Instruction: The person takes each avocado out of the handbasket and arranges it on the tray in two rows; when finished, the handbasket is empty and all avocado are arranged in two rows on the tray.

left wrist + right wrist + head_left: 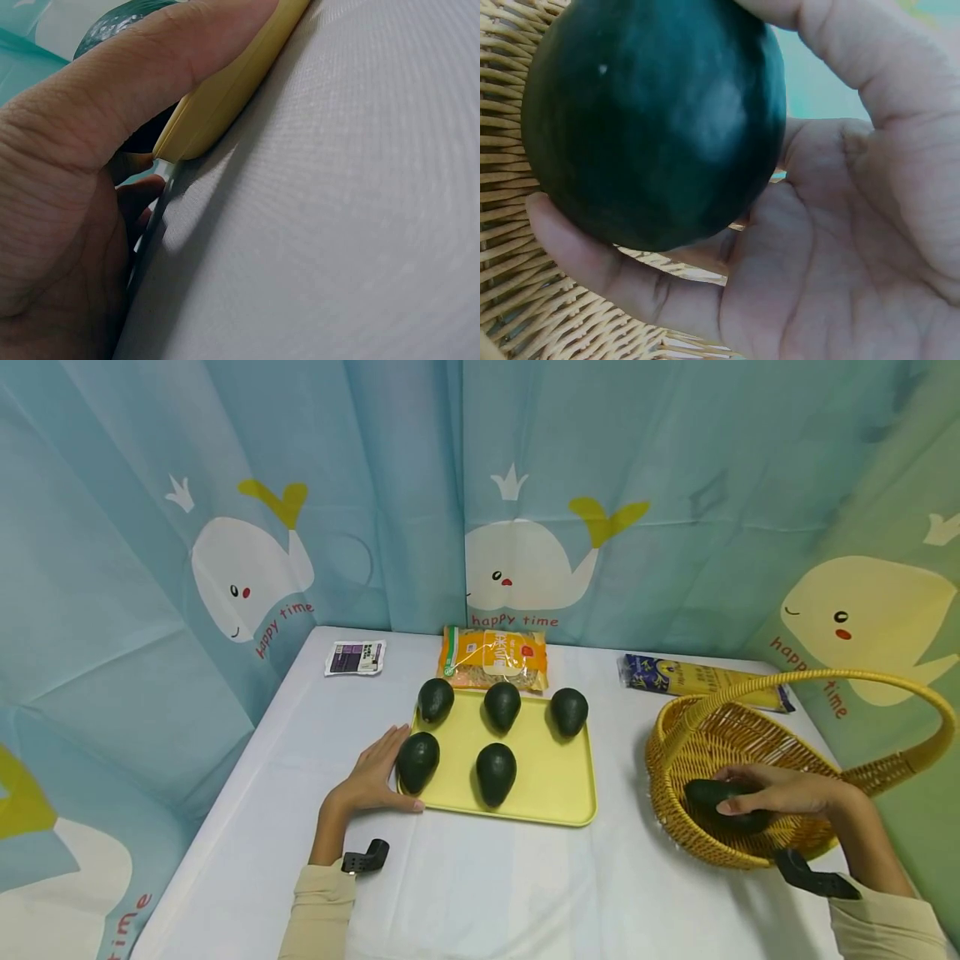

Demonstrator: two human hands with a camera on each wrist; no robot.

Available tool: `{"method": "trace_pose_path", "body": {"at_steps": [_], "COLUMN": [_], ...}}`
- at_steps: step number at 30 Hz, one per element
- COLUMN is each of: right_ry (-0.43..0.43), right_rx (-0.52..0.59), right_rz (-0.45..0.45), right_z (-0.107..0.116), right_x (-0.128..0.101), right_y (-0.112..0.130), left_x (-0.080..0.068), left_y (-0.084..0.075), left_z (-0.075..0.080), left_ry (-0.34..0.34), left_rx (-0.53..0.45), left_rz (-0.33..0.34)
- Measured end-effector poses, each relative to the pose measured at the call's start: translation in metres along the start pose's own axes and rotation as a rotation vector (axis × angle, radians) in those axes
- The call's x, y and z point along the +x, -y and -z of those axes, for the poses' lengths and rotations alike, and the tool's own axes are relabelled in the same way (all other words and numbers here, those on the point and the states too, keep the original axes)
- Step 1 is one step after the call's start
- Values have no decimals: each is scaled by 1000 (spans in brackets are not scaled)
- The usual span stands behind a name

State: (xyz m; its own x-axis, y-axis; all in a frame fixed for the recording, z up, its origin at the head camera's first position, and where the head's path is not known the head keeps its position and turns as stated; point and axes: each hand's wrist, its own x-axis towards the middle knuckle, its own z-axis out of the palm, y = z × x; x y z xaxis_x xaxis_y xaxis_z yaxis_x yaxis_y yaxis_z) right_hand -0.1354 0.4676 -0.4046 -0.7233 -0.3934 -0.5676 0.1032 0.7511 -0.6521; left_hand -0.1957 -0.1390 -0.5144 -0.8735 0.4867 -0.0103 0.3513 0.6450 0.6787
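Inside a wicker basket (678,827), my right hand (787,789) grips a dark green avocado (652,127), thumb on one side and fingers curled round the other. From above, my hand partly covers the dark green shape there, so I cannot tell if a second avocado lies beneath. My left hand (371,777) rests at the near left corner of a yellow tray (555,785). Its fingers lie along the left edge, the thumb along the front rim (217,105). Several avocados sit on the tray, including one (417,762) beside my left fingers and another (496,774) at the front middle.
Behind the tray lies an orange bag of grain (495,652). A small white and purple packet (356,657) is at the back left. A long blue and yellow packet (675,677) lies behind the basket, whose tall handle (847,675) arches to the right. Printed curtains (420,485) surround the white table.
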Motion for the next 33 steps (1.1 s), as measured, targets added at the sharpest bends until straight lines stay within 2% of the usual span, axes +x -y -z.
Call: {"method": "trace_pose_path", "body": {"at_steps": [3,7,9,16,24,33], "right_ry": [-24,-99,-132,-160,-203,-327], "right_rx": [-18,-79,-89,-47,-64,-79], "right_rz": [26,51,38,10,-17,5], "right_z": [0,-1,-2,-4,-5,-12], "right_x": [0,-1,-3,-7,-9,-15], "right_y": [0,1,2,2,3,7], "left_x": [0,0,0,0,0,-1], "left_y": [-1,-1,-1,0,0,-2], "left_z": [0,1,1,0,0,1], "left_ry": [-1,-4,-4,-7,-6,-3], "left_rx": [-5,-6,-4,0,7,5], "left_rz": [-3,-5,-8,-26,-18,-11]}}
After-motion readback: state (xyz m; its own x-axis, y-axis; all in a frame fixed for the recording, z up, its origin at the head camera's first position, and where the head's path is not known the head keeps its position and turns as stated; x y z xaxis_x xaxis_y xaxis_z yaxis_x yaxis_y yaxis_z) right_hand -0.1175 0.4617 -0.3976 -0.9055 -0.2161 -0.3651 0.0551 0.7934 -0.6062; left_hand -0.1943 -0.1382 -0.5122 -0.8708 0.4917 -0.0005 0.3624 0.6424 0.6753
